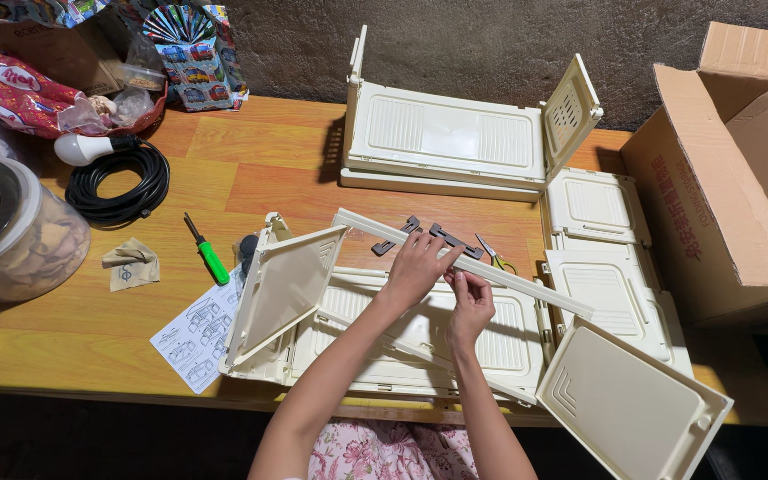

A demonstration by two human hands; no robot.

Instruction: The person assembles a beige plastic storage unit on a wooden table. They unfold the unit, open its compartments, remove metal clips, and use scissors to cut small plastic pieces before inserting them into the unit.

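1. The cream plastic folding crate (420,342) in front of me is only part built: its base lies flat on the counter (224,178), one side panel (282,289) stands tilted at the left, another panel (628,404) leans out at the lower right, and the long wall nearest my hands is not yet up.
2. A second crate unit (446,142) sits farther back on the counter, with its end flap raised; more flat cream panels (606,258) lie in a row to the right, beside the open cardboard box (722,196).
3. My left hand (415,267) is curled over a long cream rail (464,262) that runs slantwise above the base, fingers closed on its top edge.
4. My right hand (471,307) pinches the same rail from below, just beside the left; the two hands nearly touch.
5. I cannot quite tell whether the rail is already seated in the base or only held against it.
6. Dark hinge pieces (433,236) lie loose on the counter just behind the rail, so some fittings seem left to place.
7. A green screwdriver (208,253) and the instruction sheet (196,333) rest to the left, untouched.
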